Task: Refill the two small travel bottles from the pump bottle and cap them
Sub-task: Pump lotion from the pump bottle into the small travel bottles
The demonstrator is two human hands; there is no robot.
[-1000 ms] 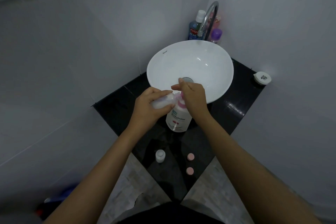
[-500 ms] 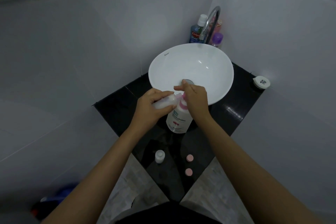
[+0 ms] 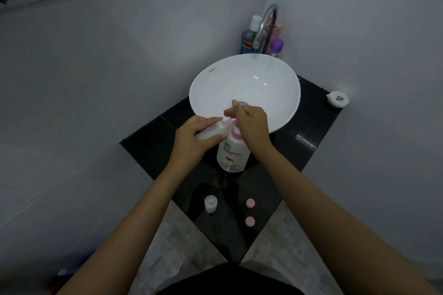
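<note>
A white pump bottle (image 3: 232,155) with a pink pump stands on the black counter (image 3: 309,136) in front of the basin. My right hand (image 3: 251,124) rests on top of its pump head. My left hand (image 3: 194,139) grips a small translucent travel bottle (image 3: 211,132), tilted on its side with its mouth at the pink spout. The second small travel bottle (image 3: 210,203) stands upright and uncapped near the counter's front corner. Two pink caps (image 3: 250,203) (image 3: 249,221) lie to its right.
A white bowl basin (image 3: 239,84) sits behind the hands, with a chrome tap (image 3: 266,24) above it. Behind the tap stand a blue mouthwash bottle (image 3: 248,38) and a purple-capped bottle (image 3: 276,46). A small white round container (image 3: 337,98) rests at the counter's right corner. Tiled walls close both sides.
The view has shifted slightly downward. Both hands stay at the pump, and the right hand has risen a little on the pump head.
</note>
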